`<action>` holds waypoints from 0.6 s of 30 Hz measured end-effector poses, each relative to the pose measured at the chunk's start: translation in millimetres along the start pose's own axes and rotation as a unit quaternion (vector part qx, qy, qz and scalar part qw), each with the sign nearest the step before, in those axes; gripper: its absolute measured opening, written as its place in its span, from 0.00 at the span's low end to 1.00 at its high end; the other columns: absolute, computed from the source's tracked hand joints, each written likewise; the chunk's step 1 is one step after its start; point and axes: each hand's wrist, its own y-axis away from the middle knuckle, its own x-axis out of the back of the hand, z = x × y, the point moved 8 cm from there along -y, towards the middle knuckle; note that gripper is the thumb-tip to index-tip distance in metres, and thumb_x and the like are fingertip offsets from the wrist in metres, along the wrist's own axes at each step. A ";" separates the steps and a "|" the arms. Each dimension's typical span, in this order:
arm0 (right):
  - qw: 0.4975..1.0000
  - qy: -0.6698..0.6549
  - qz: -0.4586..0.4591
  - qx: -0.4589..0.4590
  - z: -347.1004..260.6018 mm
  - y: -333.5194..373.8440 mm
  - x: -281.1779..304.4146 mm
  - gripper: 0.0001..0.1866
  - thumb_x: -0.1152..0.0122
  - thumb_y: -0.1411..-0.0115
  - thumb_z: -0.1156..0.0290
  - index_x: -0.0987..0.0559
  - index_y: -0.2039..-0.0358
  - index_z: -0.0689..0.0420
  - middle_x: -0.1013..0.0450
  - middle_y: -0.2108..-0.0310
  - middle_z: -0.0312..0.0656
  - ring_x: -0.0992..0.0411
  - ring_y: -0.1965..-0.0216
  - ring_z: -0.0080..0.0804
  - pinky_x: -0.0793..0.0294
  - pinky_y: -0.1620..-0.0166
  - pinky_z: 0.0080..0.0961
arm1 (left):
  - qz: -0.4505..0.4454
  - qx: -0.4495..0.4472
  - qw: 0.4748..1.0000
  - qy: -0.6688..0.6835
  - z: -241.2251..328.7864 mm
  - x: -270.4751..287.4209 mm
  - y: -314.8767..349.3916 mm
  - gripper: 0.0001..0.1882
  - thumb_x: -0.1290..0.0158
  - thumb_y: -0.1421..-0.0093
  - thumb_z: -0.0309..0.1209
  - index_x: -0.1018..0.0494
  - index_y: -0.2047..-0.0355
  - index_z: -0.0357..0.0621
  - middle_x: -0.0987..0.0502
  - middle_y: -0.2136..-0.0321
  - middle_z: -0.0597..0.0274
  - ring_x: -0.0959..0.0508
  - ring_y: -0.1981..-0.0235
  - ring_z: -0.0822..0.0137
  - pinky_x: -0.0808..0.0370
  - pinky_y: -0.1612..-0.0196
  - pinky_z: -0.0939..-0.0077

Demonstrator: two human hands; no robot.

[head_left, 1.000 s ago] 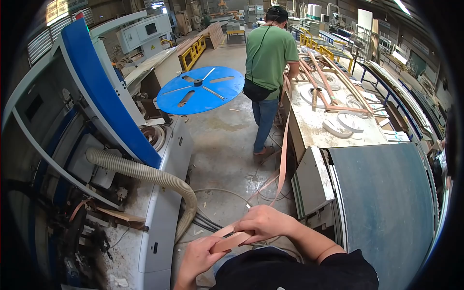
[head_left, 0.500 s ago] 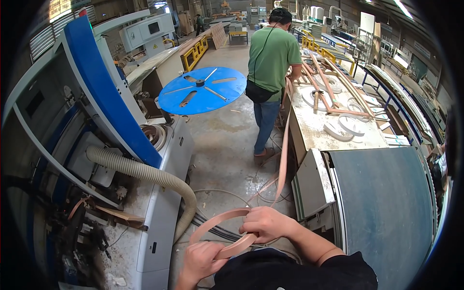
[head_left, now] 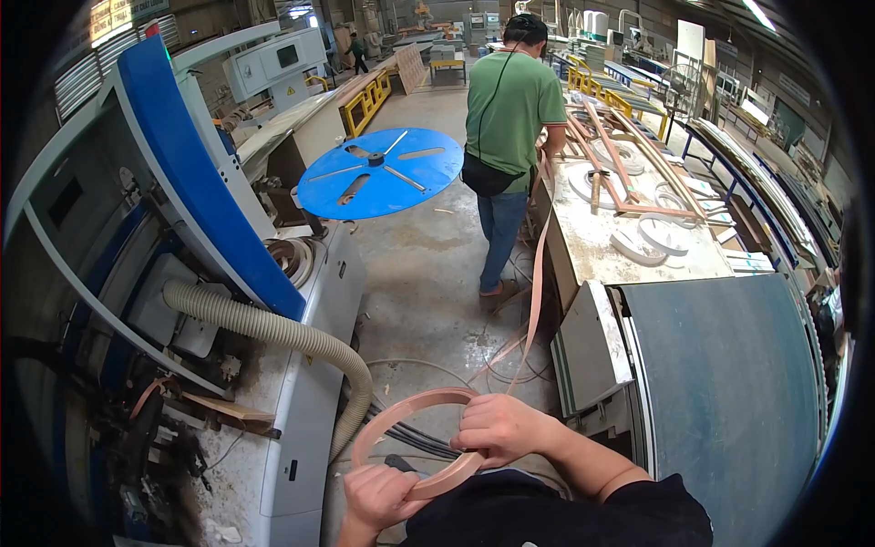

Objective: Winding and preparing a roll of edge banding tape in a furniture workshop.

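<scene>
Between my hands is a ring-shaped coil of pinkish-brown edge banding (head_left: 387, 421), held low in front of my body. My left hand (head_left: 378, 495) is closed around the coil's near left side. On its right side, my right hand (head_left: 497, 428) grips the coil with curled fingers. A loose length of the same banding strip (head_left: 536, 301) runs from near my right hand up toward a co-worker in a green shirt (head_left: 515, 114). That person stands with their back to me at the worktable, one hand near the strip's far end.
To the left stands a machine with a blue panel (head_left: 196, 173), a ribbed hose (head_left: 273, 324) and a round blue slotted disc (head_left: 381, 173). At right, a worktable (head_left: 583, 251) bears wooden frames and white coils beside a dark conveyor belt (head_left: 729, 365). Cables (head_left: 415, 438) lie on the floor.
The coil has turned in my hands and shows a rounder, thicker ring. My hands have shifted only slightly. The loose strip hangs narrower, twisted more edge-on.
</scene>
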 end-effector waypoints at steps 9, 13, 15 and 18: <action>0.998 -0.025 0.026 0.043 -7.4 1.1 5.2 0.12 0.31 0.49 0.68 0.20 0.66 0.58 0.32 0.78 0.38 0.30 0.76 0.39 0.32 0.69 0.34 | 0.015 -0.018 0.998 0.053 -9.6 12.5 9.9 0.17 0.27 0.60 0.40 0.24 0.81 0.48 0.32 0.88 0.68 0.30 0.88 0.65 0.37 0.83 0.72; 0.998 -0.027 0.043 0.028 -7.1 2.2 8.7 0.15 0.30 0.53 0.67 0.23 0.66 0.57 0.32 0.76 0.38 0.29 0.74 0.40 0.30 0.67 0.35 | 0.019 0.002 0.994 0.112 -17.4 26.3 18.8 0.16 0.27 0.65 0.36 0.25 0.83 0.48 0.32 0.89 0.67 0.30 0.88 0.65 0.38 0.82 0.75; 0.997 -0.038 0.059 0.026 -4.1 4.5 9.7 0.15 0.30 0.53 0.69 0.22 0.65 0.58 0.32 0.77 0.38 0.29 0.74 0.41 0.30 0.67 0.35 | 0.027 0.007 0.991 0.133 -19.5 24.1 18.5 0.15 0.27 0.65 0.35 0.25 0.83 0.47 0.32 0.89 0.67 0.30 0.89 0.65 0.38 0.82 0.75; 0.996 -0.049 0.070 0.032 -7.3 5.0 8.0 0.14 0.30 0.53 0.69 0.22 0.66 0.57 0.32 0.77 0.38 0.29 0.75 0.41 0.30 0.68 0.35 | 0.068 0.016 0.981 0.183 -22.7 27.7 22.3 0.15 0.28 0.66 0.33 0.25 0.84 0.47 0.32 0.89 0.67 0.30 0.89 0.65 0.38 0.82 0.75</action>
